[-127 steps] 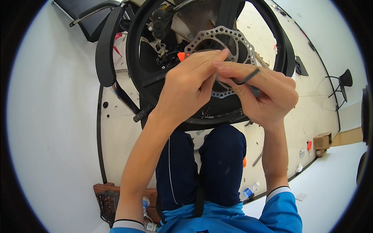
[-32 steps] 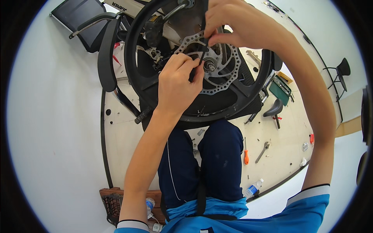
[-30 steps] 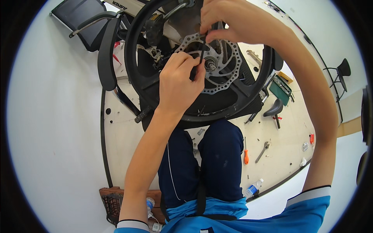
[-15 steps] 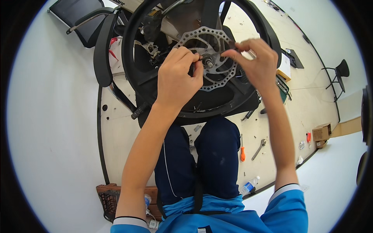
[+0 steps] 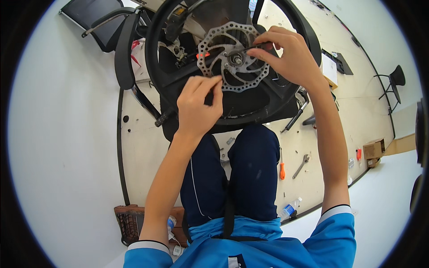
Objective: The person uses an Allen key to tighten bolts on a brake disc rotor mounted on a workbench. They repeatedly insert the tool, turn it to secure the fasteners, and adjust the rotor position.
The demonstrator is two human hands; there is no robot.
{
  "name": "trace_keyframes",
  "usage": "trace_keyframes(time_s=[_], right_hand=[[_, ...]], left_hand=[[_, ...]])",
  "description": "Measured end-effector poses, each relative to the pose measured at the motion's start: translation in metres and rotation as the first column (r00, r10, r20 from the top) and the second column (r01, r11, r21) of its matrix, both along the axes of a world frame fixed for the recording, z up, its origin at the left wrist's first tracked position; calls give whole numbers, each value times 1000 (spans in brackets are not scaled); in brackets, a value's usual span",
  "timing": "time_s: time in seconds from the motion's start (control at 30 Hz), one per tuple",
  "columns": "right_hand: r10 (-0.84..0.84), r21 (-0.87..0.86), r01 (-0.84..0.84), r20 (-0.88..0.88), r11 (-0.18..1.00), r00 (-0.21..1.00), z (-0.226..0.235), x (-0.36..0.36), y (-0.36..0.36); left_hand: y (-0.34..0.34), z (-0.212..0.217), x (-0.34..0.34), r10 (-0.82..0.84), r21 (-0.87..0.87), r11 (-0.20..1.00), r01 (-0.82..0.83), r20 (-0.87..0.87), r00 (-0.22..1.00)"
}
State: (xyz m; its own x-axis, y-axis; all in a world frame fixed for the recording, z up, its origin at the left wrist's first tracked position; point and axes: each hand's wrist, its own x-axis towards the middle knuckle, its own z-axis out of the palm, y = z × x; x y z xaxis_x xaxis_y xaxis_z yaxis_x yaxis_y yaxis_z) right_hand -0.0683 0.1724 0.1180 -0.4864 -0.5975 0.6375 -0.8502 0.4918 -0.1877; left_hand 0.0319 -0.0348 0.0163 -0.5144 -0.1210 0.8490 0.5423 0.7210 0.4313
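A black spoked wheel point(image 5: 154, 58) lies across my lap and the seat in front of me, a silver perforated brake disc point(image 5: 241, 88) at its middle. The threaded axle end point(image 5: 238, 61) stands up from the hub. My right hand point(image 5: 288, 56) pinches a thin dark rod-like tool point(image 5: 257, 47), perhaps a hex key, with its tip over the disc just above the axle. My left hand point(image 5: 199, 105) is at the disc's lower left edge, thumb and forefinger pressed together. Whatever may be between those fingertips is too small to make out.
A black office chair point(image 5: 119, 58) stands at the left of the wheel. On the floor to the right lie an orange-handled screwdriver point(image 5: 282, 171), an adjustable wrench point(image 5: 300, 167) and a plastic bottle point(image 5: 289, 209). Farther right are a cardboard box point(image 5: 373, 149) and a dark chair point(image 5: 396, 82).
My left hand has come away from the hub, down and left to the disc's edge. The right hand has shifted slightly up and left with the thin tool. The whole view has tilted a little.
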Motion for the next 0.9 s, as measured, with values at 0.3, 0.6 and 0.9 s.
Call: trace_keyframes(time_s=[0.3, 0.6, 0.9], right_hand=[[-9, -105, 7, -20, 994, 1000, -20, -19, -7], [-108, -8, 112, 204, 994, 973, 15, 9, -29], [-45, -261, 65, 84, 963, 995, -13, 6, -14]], left_hand=[[9, -16, 6, -282, 162, 958, 236, 392, 876], [9, -68, -9, -119, -210, 900, 383, 725, 678], [6, -66, -31, -124, -42, 942, 333, 878, 463]])
